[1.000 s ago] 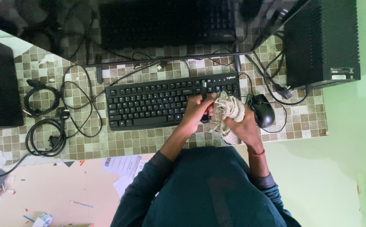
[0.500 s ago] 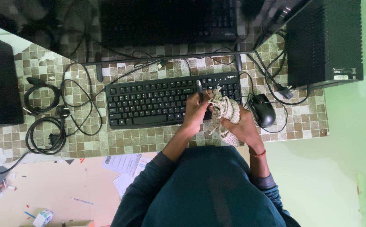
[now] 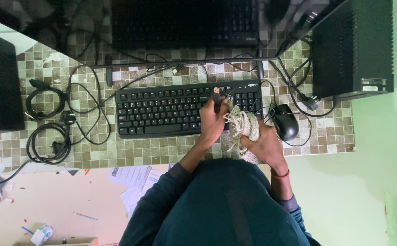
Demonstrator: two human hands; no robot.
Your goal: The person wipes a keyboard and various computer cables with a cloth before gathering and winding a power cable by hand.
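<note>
Beige, frayed knitted rag (image 3: 245,130) sits bunched in my right hand (image 3: 264,143) over the black keyboard (image 3: 180,109); my left hand (image 3: 213,119) pinches a small dark plug (image 3: 216,94). White label (image 3: 373,82) marks the tower (image 3: 353,45).

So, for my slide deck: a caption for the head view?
Left hand holds a cable plug; right hand grips a beige knitted cloth over a black keyboard.
</note>
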